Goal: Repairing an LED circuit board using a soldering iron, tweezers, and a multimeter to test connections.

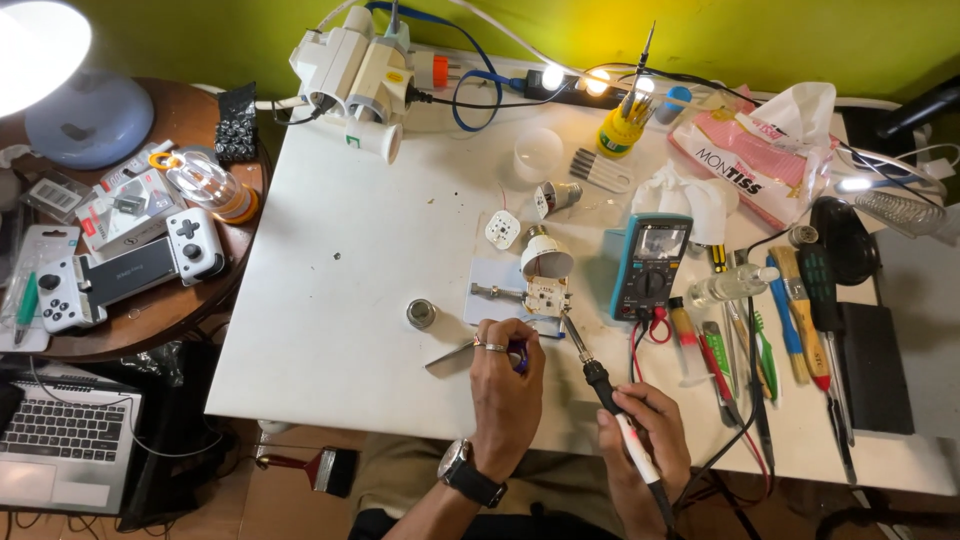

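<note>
**Soldering iron tip at the clamped bulb board**

While the right hand point(645, 435) grips the soldering iron point(598, 375) like a pen, fingers closed round its black and white handle, the tip points far and slightly left, ending at the near right edge of the small white circuit board point(546, 294). Board sits in a little metal holder point(497, 291) near the middle of the white desk point(340, 250). Iron's long axis runs from near right to far left, so the board lies straight ahead of the tip, touching it or just short (cannot tell which).

Left hand point(505, 385) rests just near of the board, fingers curled shut on a thin purple-tipped tool; what it is cannot be made out. Flat metal tweezers point(450, 358) lie just left of that hand. Left hand is the nearer of the two to the board.

Around: bulb housing point(546, 257) just beyond the board, teal multimeter point(650, 262) to its right, small round metal cap point(421, 313) to the left.
</note>
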